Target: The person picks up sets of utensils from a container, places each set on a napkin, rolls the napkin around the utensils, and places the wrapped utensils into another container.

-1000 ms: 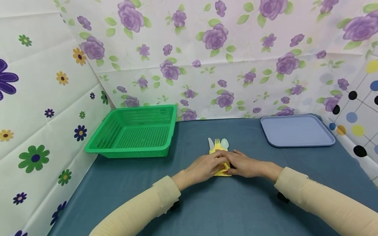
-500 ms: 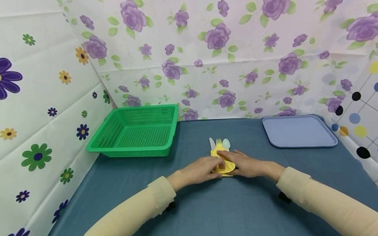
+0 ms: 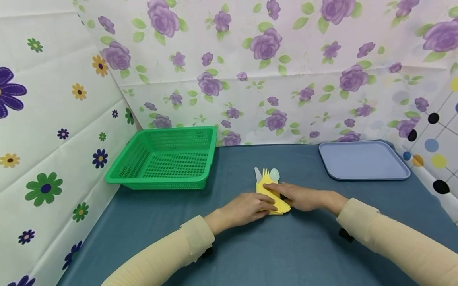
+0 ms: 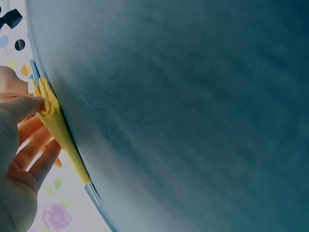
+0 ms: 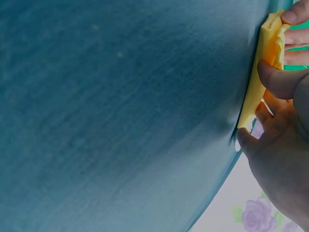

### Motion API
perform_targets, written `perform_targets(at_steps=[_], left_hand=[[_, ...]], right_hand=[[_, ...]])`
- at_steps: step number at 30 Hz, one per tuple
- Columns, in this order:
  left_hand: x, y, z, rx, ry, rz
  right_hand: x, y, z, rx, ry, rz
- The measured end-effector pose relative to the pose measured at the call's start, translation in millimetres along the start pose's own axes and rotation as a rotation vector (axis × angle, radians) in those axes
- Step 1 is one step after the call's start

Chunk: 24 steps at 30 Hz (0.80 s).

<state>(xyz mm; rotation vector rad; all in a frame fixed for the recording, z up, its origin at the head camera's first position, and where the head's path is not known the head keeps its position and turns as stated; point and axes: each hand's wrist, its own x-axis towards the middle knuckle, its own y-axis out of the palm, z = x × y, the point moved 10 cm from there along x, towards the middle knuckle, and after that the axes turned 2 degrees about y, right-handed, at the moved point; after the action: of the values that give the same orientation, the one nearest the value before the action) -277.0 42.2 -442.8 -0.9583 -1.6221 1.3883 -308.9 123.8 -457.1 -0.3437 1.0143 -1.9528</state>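
Observation:
A folded yellow napkin (image 3: 277, 201) lies on the blue cloth in the middle. Out of its far end stick a white plastic knife (image 3: 258, 174), a yellow plastic fork (image 3: 266, 172) and a pale spoon (image 3: 274, 174); their handles are hidden. My left hand (image 3: 247, 207) rests its fingers on the napkin's near left part, with the thumb at the near edge. My right hand (image 3: 304, 196) lays extended fingers across the napkin's upper part, and its thumb (image 5: 276, 79) touches the side of the napkin (image 5: 255, 94). Neither hand curls round it.
A green mesh basket (image 3: 161, 186) stands at the back left. At the back right lies a light blue tray (image 3: 365, 161). Flower-printed sheets (image 3: 247, 91) close off the back and left, and a dotted sheet borders the right side.
My left hand has drawn back a little to the left, and its fingers have come down flatter on the napkin. A napkin flap now spreads toward the lower right; my right hand has shifted slightly right.

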Motion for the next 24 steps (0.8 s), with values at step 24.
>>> perform_targets(at_steps=[24], left_hand=[[-1.2,1.8,4.2,-0.131,-0.012,0.041]], right_hand=[[1.2,-0.1,-4.7,-0.042,-0.002,-0.020]])
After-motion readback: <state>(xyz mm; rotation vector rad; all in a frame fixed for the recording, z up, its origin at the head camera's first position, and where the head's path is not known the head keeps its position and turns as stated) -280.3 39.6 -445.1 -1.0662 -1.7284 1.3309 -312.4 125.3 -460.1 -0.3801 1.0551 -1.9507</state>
